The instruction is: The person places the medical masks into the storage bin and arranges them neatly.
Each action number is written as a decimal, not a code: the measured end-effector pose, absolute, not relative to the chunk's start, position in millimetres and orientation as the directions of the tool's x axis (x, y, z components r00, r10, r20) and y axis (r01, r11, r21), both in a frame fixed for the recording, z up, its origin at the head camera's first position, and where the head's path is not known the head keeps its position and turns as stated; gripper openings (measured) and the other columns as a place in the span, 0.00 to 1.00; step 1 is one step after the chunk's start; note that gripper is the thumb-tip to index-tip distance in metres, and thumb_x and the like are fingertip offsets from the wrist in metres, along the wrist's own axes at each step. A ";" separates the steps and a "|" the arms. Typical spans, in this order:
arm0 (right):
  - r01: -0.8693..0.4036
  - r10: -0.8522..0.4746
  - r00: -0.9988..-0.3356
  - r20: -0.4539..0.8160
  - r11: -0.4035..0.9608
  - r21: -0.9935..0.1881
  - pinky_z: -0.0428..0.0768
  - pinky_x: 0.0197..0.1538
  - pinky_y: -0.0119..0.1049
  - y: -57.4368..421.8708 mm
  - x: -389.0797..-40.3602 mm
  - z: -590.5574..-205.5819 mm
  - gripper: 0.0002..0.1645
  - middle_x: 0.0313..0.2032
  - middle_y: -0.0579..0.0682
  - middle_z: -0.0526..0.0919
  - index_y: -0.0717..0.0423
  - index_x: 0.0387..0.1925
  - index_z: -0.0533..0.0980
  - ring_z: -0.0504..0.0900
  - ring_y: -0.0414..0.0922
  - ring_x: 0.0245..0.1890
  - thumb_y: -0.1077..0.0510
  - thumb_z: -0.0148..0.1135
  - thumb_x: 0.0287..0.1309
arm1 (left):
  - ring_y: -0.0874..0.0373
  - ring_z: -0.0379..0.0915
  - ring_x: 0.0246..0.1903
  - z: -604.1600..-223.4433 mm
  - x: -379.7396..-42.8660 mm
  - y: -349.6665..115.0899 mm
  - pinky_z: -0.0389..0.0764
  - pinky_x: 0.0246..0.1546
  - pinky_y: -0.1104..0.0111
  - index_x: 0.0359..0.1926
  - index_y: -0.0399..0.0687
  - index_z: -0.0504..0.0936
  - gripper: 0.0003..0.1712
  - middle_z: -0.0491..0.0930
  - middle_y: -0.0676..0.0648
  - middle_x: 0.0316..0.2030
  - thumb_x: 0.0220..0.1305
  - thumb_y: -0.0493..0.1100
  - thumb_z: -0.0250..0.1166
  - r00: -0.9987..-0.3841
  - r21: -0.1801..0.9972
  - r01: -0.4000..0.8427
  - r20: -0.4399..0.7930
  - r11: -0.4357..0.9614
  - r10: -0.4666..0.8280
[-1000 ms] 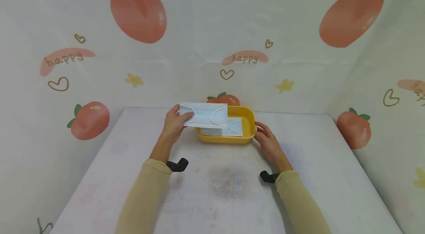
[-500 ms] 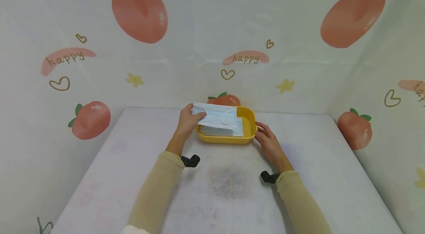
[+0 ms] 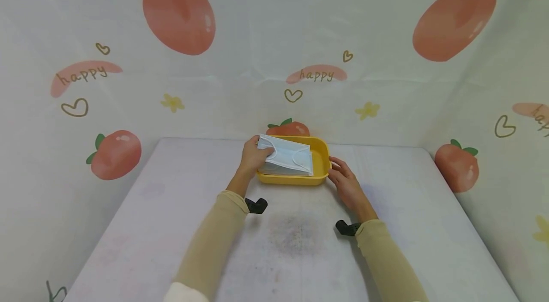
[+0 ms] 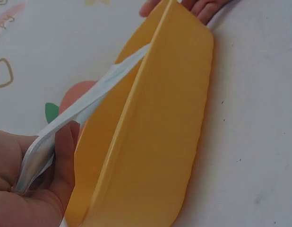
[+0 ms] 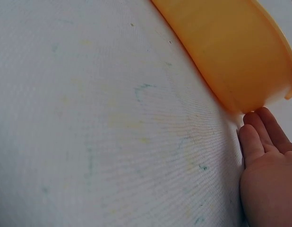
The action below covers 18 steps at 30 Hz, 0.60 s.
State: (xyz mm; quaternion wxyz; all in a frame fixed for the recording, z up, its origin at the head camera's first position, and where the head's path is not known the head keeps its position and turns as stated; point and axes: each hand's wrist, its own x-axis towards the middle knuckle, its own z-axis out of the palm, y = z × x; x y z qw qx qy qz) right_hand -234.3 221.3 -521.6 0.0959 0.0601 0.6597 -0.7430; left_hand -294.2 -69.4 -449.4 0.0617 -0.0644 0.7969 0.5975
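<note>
A light blue face mask with white ear loops (image 3: 285, 152) is pinched at its left end by my left hand (image 3: 253, 156), thumb on top. It slants down to the right over the yellow basket (image 3: 296, 180), and in the left wrist view the mask (image 4: 96, 92) dips behind the basket's rim. Another mask lies in the basket, mostly hidden under the held one. My right hand (image 3: 346, 185) rests against the basket's right end; in the right wrist view its fingers (image 5: 266, 127) reach the basket's outer wall (image 5: 231, 52) with nothing gripped.
The basket stands near the back edge of a white, stained table (image 3: 296, 254). Behind it hangs a white cloth printed with fruit (image 3: 180, 18) and words. A black camera mount is strapped on each wrist.
My left hand has moved to the right and lowered the mask from over the basket's left side into it, tilting its right end down. The right hand has stayed at the basket's end.
</note>
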 end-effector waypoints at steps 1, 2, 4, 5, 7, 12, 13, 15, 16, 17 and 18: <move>0.217 -0.065 -0.975 -0.210 -0.112 -0.970 0.52 0.83 0.47 221.4 -234.1 -521.8 0.31 0.78 0.58 0.53 0.46 0.77 0.57 0.57 0.53 0.79 0.56 0.48 0.78 | 0.43 0.69 0.69 -449.9 -294.1 -68.4 0.69 0.74 0.51 0.71 0.43 0.68 0.34 0.73 0.40 0.68 0.67 0.41 0.68 -0.984 0.943 -0.177 -0.176 0.280 -0.028; 0.211 -0.066 -0.977 -0.204 -0.118 -0.970 0.52 0.83 0.47 221.5 -234.0 -522.0 0.31 0.78 0.59 0.53 0.47 0.77 0.57 0.57 0.53 0.79 0.56 0.48 0.78 | 0.43 0.69 0.69 -449.9 -293.9 -67.4 0.69 0.74 0.51 0.71 0.43 0.68 0.34 0.73 0.40 0.68 0.67 0.41 0.68 -0.984 0.942 -0.179 -0.177 0.283 -0.030; 0.208 -0.069 -0.977 -0.201 -0.122 -0.970 0.53 0.83 0.46 221.4 -233.8 -521.7 0.32 0.78 0.59 0.53 0.47 0.77 0.56 0.57 0.53 0.79 0.56 0.48 0.78 | 0.43 0.70 0.68 -451.6 -294.3 -65.8 0.69 0.74 0.51 0.71 0.42 0.68 0.34 0.74 0.40 0.67 0.67 0.41 0.67 -0.984 0.940 -0.179 -0.177 0.290 -0.032; 0.208 -0.070 -0.977 -0.201 -0.124 -0.970 0.53 0.83 0.46 221.4 -234.0 -521.6 0.32 0.78 0.59 0.53 0.48 0.77 0.56 0.57 0.53 0.78 0.56 0.49 0.77 | 0.43 0.70 0.68 -452.1 -294.3 -65.0 0.69 0.74 0.51 0.72 0.42 0.68 0.34 0.74 0.39 0.67 0.67 0.41 0.67 -0.983 0.938 -0.181 -0.180 0.296 -0.032; 0.212 -0.069 -0.976 -0.205 -0.123 -0.969 0.53 0.83 0.46 221.7 -234.3 -521.9 0.31 0.78 0.58 0.54 0.47 0.77 0.57 0.58 0.53 0.78 0.56 0.49 0.77 | 0.43 0.71 0.67 -453.3 -294.6 -63.8 0.70 0.73 0.51 0.72 0.42 0.67 0.35 0.74 0.39 0.67 0.67 0.41 0.67 -0.983 0.932 -0.183 -0.182 0.311 -0.032; 0.221 -0.064 -0.974 -0.215 -0.120 -0.968 0.53 0.83 0.46 223.3 -235.8 -523.8 0.31 0.77 0.57 0.54 0.46 0.77 0.57 0.58 0.52 0.78 0.56 0.49 0.78 | 0.42 0.72 0.66 -454.4 -295.3 -61.3 0.72 0.71 0.51 0.72 0.42 0.67 0.35 0.75 0.38 0.66 0.67 0.41 0.67 -0.983 0.924 -0.180 -0.183 0.339 -0.023; 0.221 -0.062 -0.975 -0.214 -0.122 -0.968 0.53 0.83 0.46 223.3 -236.2 -523.9 0.31 0.77 0.57 0.54 0.46 0.77 0.58 0.59 0.52 0.78 0.56 0.49 0.78 | 0.42 0.72 0.66 -454.1 -295.2 -60.8 0.73 0.71 0.51 0.72 0.42 0.67 0.36 0.74 0.38 0.66 0.67 0.41 0.67 -0.983 0.923 -0.179 -0.183 0.341 -0.021; 0.222 -0.061 -0.975 -0.216 -0.131 -0.966 0.53 0.83 0.46 223.4 -236.6 -523.9 0.30 0.77 0.57 0.55 0.46 0.76 0.58 0.59 0.52 0.77 0.56 0.49 0.77 | 0.42 0.72 0.66 -454.2 -295.3 -59.9 0.73 0.71 0.51 0.73 0.42 0.67 0.36 0.74 0.38 0.67 0.67 0.41 0.67 -0.983 0.921 -0.175 -0.180 0.348 -0.018; 0.222 -0.060 -0.975 -0.215 -0.137 -0.965 0.54 0.83 0.45 223.1 -236.7 -523.9 0.30 0.76 0.57 0.55 0.46 0.76 0.58 0.59 0.52 0.77 0.57 0.49 0.77 | 0.43 0.72 0.67 -454.5 -295.3 -59.6 0.72 0.71 0.51 0.73 0.42 0.67 0.36 0.74 0.39 0.67 0.67 0.41 0.67 -0.984 0.919 -0.174 -0.180 0.353 -0.018; 0.219 -0.063 -0.975 -0.212 -0.138 -0.966 0.53 0.83 0.45 223.1 -236.8 -523.9 0.30 0.77 0.57 0.55 0.47 0.76 0.58 0.59 0.52 0.77 0.57 0.49 0.77 | 0.42 0.72 0.67 -454.9 -295.2 -59.3 0.72 0.71 0.51 0.73 0.42 0.67 0.35 0.74 0.39 0.67 0.67 0.41 0.67 -0.984 0.918 -0.172 -0.178 0.357 -0.016; 0.219 -0.063 -0.975 -0.212 -0.140 -0.966 0.53 0.83 0.45 222.9 -236.7 -523.8 0.30 0.76 0.57 0.55 0.47 0.76 0.58 0.59 0.52 0.77 0.57 0.49 0.77 | 0.42 0.71 0.67 -455.7 -295.2 -59.1 0.72 0.71 0.50 0.73 0.43 0.67 0.35 0.74 0.39 0.67 0.67 0.41 0.67 -0.984 0.916 -0.168 -0.175 0.363 -0.016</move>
